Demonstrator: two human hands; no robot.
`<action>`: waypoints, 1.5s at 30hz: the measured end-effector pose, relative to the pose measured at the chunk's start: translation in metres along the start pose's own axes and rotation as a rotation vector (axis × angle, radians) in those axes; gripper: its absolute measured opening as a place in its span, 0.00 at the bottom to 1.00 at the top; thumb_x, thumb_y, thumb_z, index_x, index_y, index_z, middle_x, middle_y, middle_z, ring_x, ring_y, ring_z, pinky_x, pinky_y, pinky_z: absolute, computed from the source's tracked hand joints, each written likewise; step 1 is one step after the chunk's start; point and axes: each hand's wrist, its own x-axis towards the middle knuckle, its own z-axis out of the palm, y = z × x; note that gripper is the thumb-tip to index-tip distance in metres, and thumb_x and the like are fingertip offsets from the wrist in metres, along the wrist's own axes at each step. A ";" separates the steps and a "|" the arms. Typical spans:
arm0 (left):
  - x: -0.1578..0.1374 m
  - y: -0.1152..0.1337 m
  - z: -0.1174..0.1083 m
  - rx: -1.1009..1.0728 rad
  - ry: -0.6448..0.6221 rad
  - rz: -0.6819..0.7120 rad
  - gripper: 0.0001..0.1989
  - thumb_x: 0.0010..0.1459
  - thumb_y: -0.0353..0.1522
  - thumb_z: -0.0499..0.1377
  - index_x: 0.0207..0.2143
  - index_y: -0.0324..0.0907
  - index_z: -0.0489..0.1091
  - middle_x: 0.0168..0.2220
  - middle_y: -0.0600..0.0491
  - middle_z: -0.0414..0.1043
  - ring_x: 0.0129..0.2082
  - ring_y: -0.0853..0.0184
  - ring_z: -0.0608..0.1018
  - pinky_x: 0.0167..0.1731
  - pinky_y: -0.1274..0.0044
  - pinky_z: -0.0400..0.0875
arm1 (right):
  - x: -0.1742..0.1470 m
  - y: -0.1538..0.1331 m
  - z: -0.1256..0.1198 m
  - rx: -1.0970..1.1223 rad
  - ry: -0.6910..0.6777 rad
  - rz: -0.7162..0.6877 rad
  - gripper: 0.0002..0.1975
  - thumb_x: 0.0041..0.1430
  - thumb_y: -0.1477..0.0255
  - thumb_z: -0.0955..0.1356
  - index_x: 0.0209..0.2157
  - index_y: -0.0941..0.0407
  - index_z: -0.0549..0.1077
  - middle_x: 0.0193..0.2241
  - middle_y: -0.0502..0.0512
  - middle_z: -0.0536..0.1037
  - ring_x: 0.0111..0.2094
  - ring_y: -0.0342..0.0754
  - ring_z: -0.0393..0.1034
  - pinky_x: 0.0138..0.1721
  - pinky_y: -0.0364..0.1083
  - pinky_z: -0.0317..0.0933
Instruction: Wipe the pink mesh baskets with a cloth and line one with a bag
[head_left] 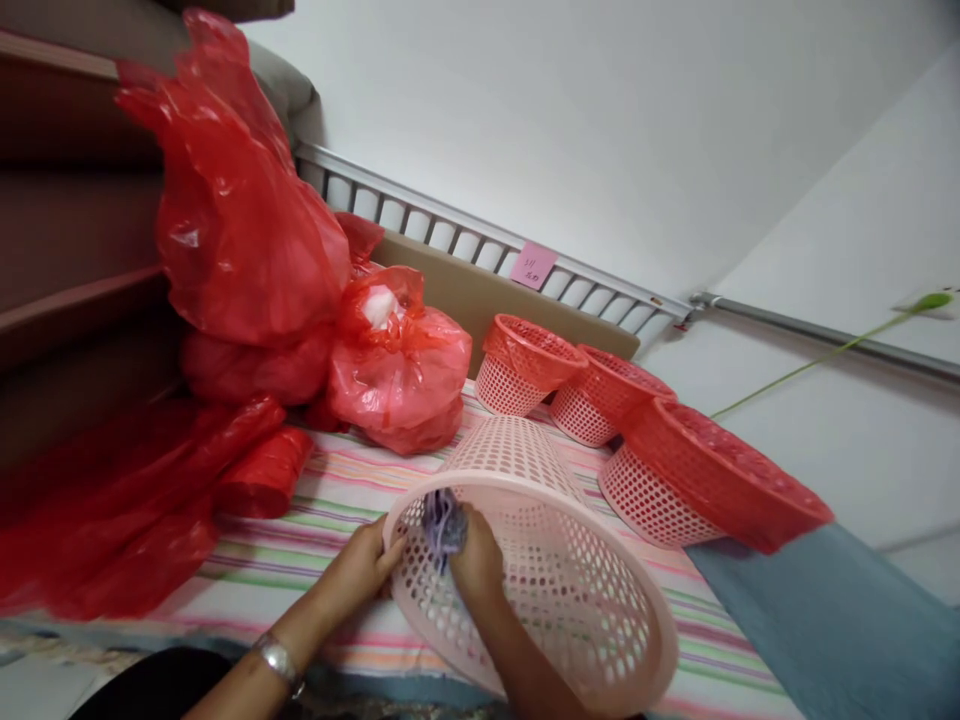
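Basket [581, 575] on striped cloth [341, 490], white wall [570, 130]

Landmark on my remote log: one pale pink perforated plastic basket [570, 570], tipped on its side, mouth toward me. At its left rim: left hand [375, 555], gripping, silver metal bracelet [277, 662] at the wrist. Inside it: right hand [478, 555], clutching one crumpled purple-grey cloth [444, 522]. Beyond its right side: three red-lined pink perforated baskets [652, 500]. Left of it, I list bulging translucent red plastic bags [255, 240]. Beneath it: multicoloured striped fabric [307, 540].
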 end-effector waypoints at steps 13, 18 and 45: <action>-0.008 -0.028 0.015 -0.267 -0.128 -0.299 0.26 0.52 0.51 0.52 0.31 0.36 0.68 0.14 0.52 0.70 0.14 0.66 0.72 0.16 0.75 0.68 | 0.091 0.028 0.023 -0.153 0.016 0.194 0.19 0.56 0.75 0.58 0.46 0.58 0.73 0.43 0.62 0.76 0.50 0.54 0.66 0.48 0.47 0.57; -0.009 -0.036 0.028 -0.334 -0.098 -0.249 0.32 0.51 0.57 0.47 0.22 0.36 0.67 0.13 0.51 0.69 0.13 0.66 0.73 0.16 0.75 0.69 | 0.073 0.014 0.016 -0.105 -0.020 0.184 0.20 0.53 0.75 0.60 0.47 0.59 0.71 0.43 0.61 0.76 0.46 0.52 0.69 0.45 0.46 0.59; -0.001 0.002 -0.014 -0.088 -0.066 0.001 0.17 0.58 0.42 0.50 0.35 0.37 0.67 0.21 0.55 0.69 0.15 0.72 0.69 0.14 0.81 0.62 | 0.089 0.043 0.018 -0.242 0.007 0.054 0.18 0.57 0.76 0.59 0.46 0.55 0.74 0.45 0.58 0.75 0.52 0.56 0.63 0.54 0.50 0.51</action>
